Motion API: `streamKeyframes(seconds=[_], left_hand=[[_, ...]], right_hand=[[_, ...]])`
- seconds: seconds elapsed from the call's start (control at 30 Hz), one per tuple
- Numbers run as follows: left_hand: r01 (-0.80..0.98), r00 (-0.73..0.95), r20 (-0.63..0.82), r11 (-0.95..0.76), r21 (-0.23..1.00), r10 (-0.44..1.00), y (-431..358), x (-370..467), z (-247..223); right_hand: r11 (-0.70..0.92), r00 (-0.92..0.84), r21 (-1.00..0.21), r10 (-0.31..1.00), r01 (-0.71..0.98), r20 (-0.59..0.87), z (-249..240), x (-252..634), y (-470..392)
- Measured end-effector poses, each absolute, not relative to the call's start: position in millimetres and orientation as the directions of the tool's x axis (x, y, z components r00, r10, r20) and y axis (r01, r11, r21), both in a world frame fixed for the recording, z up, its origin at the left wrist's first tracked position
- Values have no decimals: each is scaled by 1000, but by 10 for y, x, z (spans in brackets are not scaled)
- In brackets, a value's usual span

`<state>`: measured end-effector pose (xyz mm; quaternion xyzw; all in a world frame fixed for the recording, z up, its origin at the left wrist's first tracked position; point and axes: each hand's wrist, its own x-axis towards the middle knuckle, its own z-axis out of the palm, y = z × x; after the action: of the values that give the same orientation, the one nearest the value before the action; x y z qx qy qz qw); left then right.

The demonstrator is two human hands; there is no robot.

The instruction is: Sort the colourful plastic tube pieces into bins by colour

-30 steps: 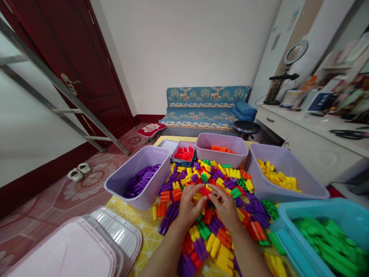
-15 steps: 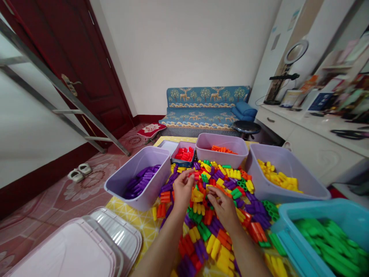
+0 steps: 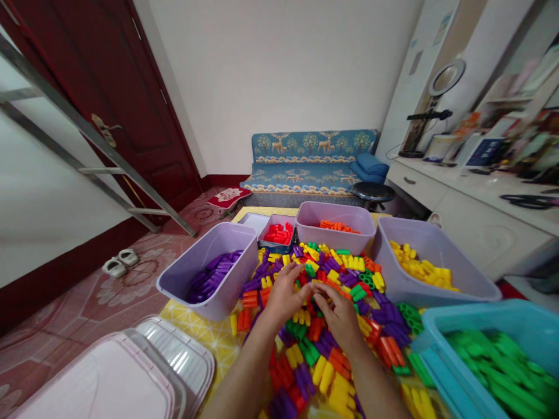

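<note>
My left hand [image 3: 286, 295] hovers over a pile of plastic building blocks [image 3: 343, 378], its fingers stretched and its thumb apart from them. That thumb comes up against the fingertips of my right hand [image 3: 336, 311], which are pinched together. Whatever the right fingers hold is hidden. Red, orange, yellow, green and purple blocks, many made of joined tubes, lie mixed beneath and around both hands. Near the right wrist are purple blocks [image 3: 388, 314] and a green ring-shaped cluster [image 3: 410, 318].
Around the pile stand a bin of purple pieces [image 3: 163, 285], a small box with red ones [image 3: 262, 241], a bin with orange ones [image 3: 301, 218], a bin of yellow ones [image 3: 471, 279] and a turquoise bin [image 3: 437, 317] with green ones. Lids [image 3: 100, 378] lie at left.
My left hand has moved right and toward me, and its thumb now meets the right fingertips. The yellow block seen at my right fingertips is now out of sight.
</note>
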<state>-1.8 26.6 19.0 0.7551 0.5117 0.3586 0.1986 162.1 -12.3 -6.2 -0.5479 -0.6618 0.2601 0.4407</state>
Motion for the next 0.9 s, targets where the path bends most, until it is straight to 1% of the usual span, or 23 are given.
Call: streamKeyframes(seconds=[0.1, 0.17, 0.23, 0.33, 0.43, 0.53, 0.6, 0.7, 0.8, 0.9], left_hand=[[745, 255, 351, -414, 523, 901, 43, 42, 42], [787, 252, 367, -410, 460, 895, -39, 83, 0], [805, 230, 370, -389, 448, 900, -81, 122, 2], [823, 169, 361, -333, 461, 917, -111, 165, 38], [856, 88, 360, -256, 450, 929, -137, 183, 61], [880, 47, 343, -202, 430, 938, -149, 177, 67], [877, 57, 332, -206, 434, 942, -136, 155, 65], [835, 123, 337, -281, 473, 934, -85, 93, 35], [751, 212, 353, -383, 538, 911, -25, 24, -36], [637, 267, 385, -462, 617, 883, 15, -16, -109]], right_hand=[[261, -6, -769, 948, 584, 317, -86, 1612, -107], [272, -20, -705, 939, 655, 344, -101, 1603, -105], [294, -51, -649, 929, 702, 367, -111, 1596, -110], [312, -84, -599, 922, 738, 378, -115, 1588, -123], [311, -98, -575, 924, 756, 371, -112, 1583, -133], [302, -107, -573, 931, 762, 349, -111, 1579, -134], [297, -117, -578, 938, 760, 328, -111, 1578, -131], [311, -163, -603, 944, 735, 288, -101, 1581, -132], [340, -216, -650, 940, 680, 266, -80, 1588, -141], [355, -233, -710, 935, 608, 268, -70, 1596, -151]])
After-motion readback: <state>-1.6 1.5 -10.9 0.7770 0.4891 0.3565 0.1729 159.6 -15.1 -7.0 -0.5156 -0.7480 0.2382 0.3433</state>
